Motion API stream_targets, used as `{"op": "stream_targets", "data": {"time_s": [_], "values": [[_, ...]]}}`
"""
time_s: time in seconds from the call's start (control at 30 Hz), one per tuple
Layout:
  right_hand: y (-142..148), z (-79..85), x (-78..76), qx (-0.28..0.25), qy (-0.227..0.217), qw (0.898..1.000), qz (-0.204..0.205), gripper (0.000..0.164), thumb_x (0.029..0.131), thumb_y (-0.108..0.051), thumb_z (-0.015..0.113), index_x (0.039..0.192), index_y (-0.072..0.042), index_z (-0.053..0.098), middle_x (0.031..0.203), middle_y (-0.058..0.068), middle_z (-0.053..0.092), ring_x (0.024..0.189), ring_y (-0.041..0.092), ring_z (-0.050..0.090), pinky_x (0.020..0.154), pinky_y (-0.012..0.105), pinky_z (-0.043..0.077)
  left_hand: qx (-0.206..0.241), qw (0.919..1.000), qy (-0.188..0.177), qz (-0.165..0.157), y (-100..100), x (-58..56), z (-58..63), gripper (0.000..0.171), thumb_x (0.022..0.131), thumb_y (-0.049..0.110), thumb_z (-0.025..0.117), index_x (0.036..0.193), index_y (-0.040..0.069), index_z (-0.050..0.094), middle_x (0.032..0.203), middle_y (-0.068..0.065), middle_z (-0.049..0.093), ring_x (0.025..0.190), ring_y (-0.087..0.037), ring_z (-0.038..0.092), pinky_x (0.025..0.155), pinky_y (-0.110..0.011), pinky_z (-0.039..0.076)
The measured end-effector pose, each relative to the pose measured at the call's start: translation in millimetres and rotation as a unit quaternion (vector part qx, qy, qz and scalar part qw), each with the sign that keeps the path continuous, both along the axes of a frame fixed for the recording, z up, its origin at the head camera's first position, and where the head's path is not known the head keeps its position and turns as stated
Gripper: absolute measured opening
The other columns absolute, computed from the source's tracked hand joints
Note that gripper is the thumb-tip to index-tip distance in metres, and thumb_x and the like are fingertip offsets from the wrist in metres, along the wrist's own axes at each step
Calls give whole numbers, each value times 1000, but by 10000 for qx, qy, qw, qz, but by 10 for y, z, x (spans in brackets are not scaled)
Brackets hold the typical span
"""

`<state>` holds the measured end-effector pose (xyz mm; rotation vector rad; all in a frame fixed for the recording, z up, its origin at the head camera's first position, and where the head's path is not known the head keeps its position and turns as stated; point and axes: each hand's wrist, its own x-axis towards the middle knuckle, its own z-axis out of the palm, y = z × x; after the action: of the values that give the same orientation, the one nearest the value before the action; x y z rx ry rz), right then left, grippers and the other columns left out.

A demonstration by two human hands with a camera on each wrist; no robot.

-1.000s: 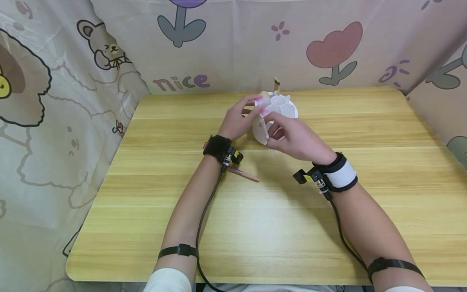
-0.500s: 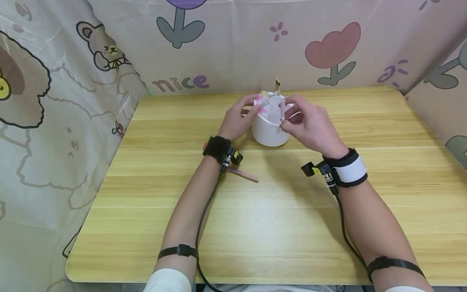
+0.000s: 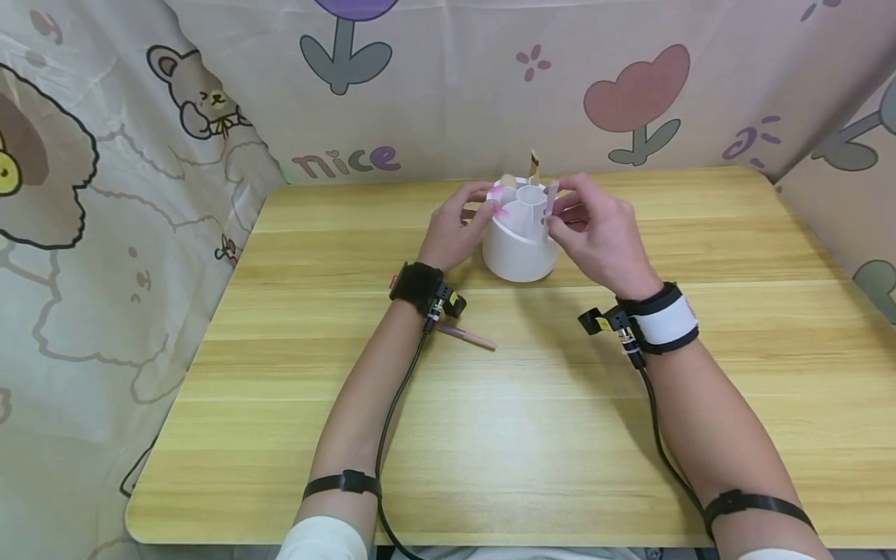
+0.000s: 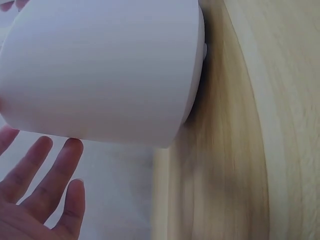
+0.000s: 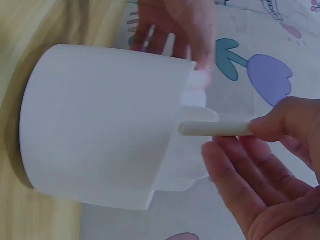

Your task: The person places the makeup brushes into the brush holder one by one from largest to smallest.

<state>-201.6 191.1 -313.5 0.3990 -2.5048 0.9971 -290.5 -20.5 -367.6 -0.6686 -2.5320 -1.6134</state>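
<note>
A white round pen holder [image 3: 518, 258] with a slanted rim and inner dividers stands upright near the back of the table. My left hand [image 3: 453, 225] holds its rim on the left side, thumb and forefinger at the edge; lower fingers lie along the wall in the left wrist view. A slim pale rod [image 5: 215, 128] with a rounded end is pinched between thumb and fingers of my right hand [image 3: 605, 233]. The rod overlaps the holder's right rim, its rounded end towards the holder. My right fingers hide its other end. A beige piece [image 3: 508, 180] and a gold strip [image 3: 534, 165] show at the holder's back.
A pinkish pen-like stick [image 3: 467, 336] lies on the wooden table [image 3: 448, 467] near my left wrist, partly hidden by the wrist camera [image 3: 448, 299]. A patterned curtain [image 3: 462, 101] hangs behind the table's back edge. Black cables run along both forearms.
My right hand has moved with the rod from in front of the holder to its right rim, uncovering the holder's front. My left hand has stayed at the rim.
</note>
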Motion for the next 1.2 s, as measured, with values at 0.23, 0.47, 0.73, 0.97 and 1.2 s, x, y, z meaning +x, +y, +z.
{"op": "stream_targets", "data": {"time_s": [0.23,0.47,0.73,0.97,1.2], "values": [[-15,-87,-71,-236,-110,9997,46,31,95,2,63,126,-1,58,109,24,74,101,37,75,90,51,62,22,10000,40,-11,5,10,8,39,107,36,54,143,21,57,144,-11,64,119,-29,69,99,-39,61],[-32,-165,-118,-123,26,9996,237,29,95,2,65,123,-1,60,108,24,75,99,35,77,87,47,64,-14,10000,97,-5,7,15,10,38,108,37,53,142,21,58,143,-9,65,123,-26,67,100,-38,60],[-21,-206,-139,115,-122,9997,173,23,95,-2,66,118,-1,64,105,22,75,98,34,76,86,48,65,-24,9999,117,-4,19,2,7,38,107,38,55,141,22,59,145,-5,65,127,-22,65,102,-35,59],[-18,-226,-147,269,-105,9995,128,19,95,-3,65,114,0,65,102,21,75,95,33,75,88,50,65,-47,10000,38,41,20,6,10,38,107,37,55,141,22,59,145,-5,65,126,-22,66,102,-34,59],[-21,-227,-145,288,-158,9994,146,20,95,-3,66,115,1,65,101,20,75,94,32,75,89,49,64,-50,10000,-38,69,10,17,12,38,107,38,54,141,23,59,146,-5,64,128,-22,65,103,-35,59]]}}
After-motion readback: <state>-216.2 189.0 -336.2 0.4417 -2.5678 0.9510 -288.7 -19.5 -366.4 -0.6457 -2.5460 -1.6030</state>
